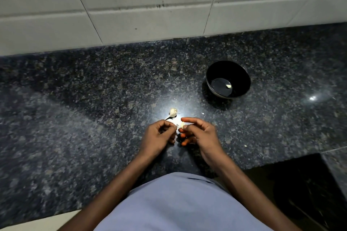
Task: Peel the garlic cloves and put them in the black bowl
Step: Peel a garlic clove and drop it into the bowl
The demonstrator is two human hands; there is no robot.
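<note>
Looking down from the head view, we note:

Hands: our right hand [199, 131] pinches a small pale garlic clove [182, 125] between thumb and curled fingers, index finger stretched out above it, at the centre of the frame.
Left hand: our left hand [159, 135] has its fingertips curled together, pinching a thin whitish scrap of peel [176, 125] just beside the clove.
Garlic head: a white garlic bulb with a stalk [172, 113] lies on the speckled dark granite counter [78, 103], just above the hands.
Bowl: the round glossy black bowl [228, 79] stands right of centre, well apart from the hands, with one peeled pale clove [228, 86] on its bottom.
Wall: pale stained tiles [131, 5] fill the top of the frame.
</note>
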